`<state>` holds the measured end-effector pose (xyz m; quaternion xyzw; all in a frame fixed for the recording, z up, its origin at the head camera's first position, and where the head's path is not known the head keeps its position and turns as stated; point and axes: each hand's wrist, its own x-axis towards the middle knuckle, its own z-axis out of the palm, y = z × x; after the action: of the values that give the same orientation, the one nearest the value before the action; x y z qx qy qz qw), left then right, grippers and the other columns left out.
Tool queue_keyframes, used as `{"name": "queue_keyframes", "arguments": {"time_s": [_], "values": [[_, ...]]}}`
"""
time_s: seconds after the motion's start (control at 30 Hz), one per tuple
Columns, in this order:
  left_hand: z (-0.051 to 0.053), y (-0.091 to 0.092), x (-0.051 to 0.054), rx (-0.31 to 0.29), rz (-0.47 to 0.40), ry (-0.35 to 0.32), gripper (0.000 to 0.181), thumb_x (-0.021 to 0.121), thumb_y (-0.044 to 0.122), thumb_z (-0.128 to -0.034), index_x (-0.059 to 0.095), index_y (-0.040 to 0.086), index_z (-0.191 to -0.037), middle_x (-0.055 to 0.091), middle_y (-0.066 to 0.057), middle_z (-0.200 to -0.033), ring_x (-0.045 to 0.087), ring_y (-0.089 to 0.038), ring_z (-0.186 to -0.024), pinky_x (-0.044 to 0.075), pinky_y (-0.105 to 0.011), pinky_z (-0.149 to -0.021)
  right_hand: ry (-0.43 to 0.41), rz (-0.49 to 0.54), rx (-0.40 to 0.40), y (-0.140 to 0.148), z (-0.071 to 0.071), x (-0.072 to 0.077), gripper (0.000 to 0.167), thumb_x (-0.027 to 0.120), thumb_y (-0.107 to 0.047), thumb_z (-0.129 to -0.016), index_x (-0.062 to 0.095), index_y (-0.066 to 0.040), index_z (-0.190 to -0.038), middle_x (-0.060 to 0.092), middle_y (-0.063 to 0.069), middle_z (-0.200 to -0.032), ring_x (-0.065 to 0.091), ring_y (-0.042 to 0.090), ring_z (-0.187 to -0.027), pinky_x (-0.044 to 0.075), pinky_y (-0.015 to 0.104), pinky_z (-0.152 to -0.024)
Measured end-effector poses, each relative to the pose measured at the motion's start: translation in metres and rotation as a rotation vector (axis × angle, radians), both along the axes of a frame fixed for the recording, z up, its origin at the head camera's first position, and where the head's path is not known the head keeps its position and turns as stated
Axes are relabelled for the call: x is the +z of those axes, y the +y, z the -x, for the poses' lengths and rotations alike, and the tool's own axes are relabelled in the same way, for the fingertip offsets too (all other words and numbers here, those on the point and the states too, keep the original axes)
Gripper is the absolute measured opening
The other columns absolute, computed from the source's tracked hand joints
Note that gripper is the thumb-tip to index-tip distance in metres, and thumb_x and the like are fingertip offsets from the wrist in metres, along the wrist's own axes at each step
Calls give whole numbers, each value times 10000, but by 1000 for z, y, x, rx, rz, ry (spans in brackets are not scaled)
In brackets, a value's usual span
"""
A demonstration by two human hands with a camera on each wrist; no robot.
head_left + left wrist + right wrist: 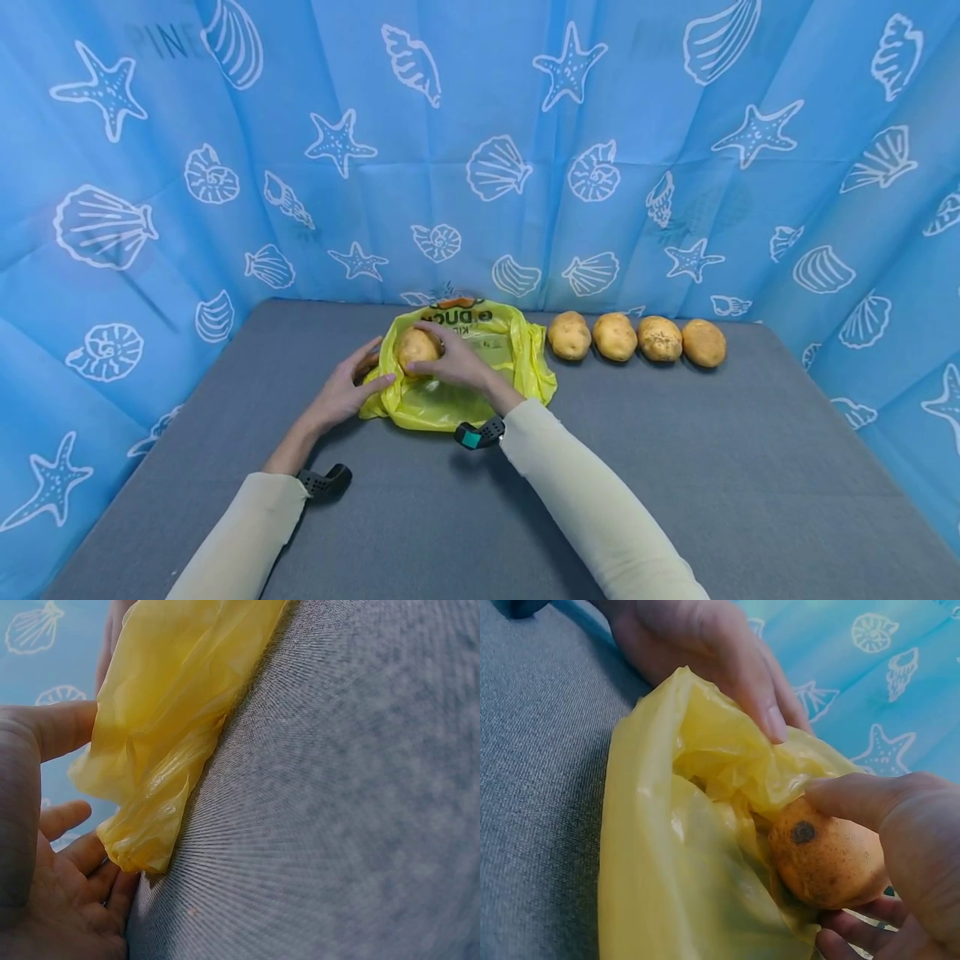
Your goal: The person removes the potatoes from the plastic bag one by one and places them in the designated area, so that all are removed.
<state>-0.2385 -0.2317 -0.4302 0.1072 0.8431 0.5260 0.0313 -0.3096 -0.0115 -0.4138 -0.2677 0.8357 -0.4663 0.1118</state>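
A yellow plastic bag (420, 417) lies with its mouth spread on the table, dark printing along its back edge. Inside its left part my right hand (461, 367) holds a potato (417, 350) between thumb and fingers. A dark spot marks that potato (829, 855) in the right wrist view. My left hand (341, 393) is at the bag's left side, its thumb against the rim and its other fingers loosely extended along the outside, as the left wrist view shows at the bag (161, 742).
Right of the bag, a row of several potatoes (615, 337) stands along the table's back. The table (720, 467) has a grey cloth surface. A blue curtain (450, 100) with white shells and starfish hangs behind and at both sides.
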Motion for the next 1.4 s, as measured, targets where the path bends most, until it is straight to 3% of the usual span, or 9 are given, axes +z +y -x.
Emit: {"name": "queue_keyframes", "arguments": {"time_s": [0.17,0.37,0.6,0.9,1.1,1.27,1.4], "values": [[12,-7,-18,9,0,1,747,608,204,-1035,178,-3,-1610,380,-306,-1542,337,-470,-1430,292,-630,-1135,9,58,4,7,-2,3,700,775,-192,-924,440,-164,-1538,506,97,-1465,585,269,-1182,527,423,-932],[12,-9,-18,10,-5,15,772,628,262,-1027,186,39,-1620,388,-280,-1548,347,-445,-1433,297,-611,-1142,-21,154,50,20,-8,14,714,769,-162,-927,421,-145,-1550,482,99,-1482,584,287,-1189,541,419,-913],[13,-9,-19,19,4,25,794,654,324,-1008,221,58,-1617,400,-265,-1547,361,-431,-1430,299,-597,-1146,-70,214,47,44,-17,29,721,769,-136,-924,423,-190,-1554,448,111,-1486,583,343,-1170,573,423,-835],[12,-7,-17,23,9,34,798,651,321,-1009,212,47,-1617,387,-270,-1553,356,-439,-1431,301,-594,-1146,-31,240,19,86,-27,44,699,767,-164,-931,438,-243,-1543,346,64,-1569,538,361,-1238,548,471,-911],[10,-5,-18,37,29,15,807,649,348,-1011,205,64,-1622,386,-256,-1560,345,-426,-1442,305,-592,-1146,0,245,-12,122,-33,48,686,746,-151,-945,423,-216,-1548,347,53,-1588,537,379,-1240,516,525,-952],[11,-6,-19,43,27,3,808,647,355,-1012,203,72,-1624,383,-256,-1562,333,-425,-1449,284,-596,-1155,8,276,-47,155,-36,49,683,732,-105,-949,417,-190,-1548,355,110,-1548,534,378,-1220,531,472,-899],[10,-6,-20,44,21,0,809,651,354,-1009,206,72,-1624,386,-257,-1559,334,-426,-1448,276,-596,-1158,22,300,-89,179,-39,52,698,713,-60,-953,387,-149,-1564,352,162,-1528,488,373,-1269,526,360,-891]]}}
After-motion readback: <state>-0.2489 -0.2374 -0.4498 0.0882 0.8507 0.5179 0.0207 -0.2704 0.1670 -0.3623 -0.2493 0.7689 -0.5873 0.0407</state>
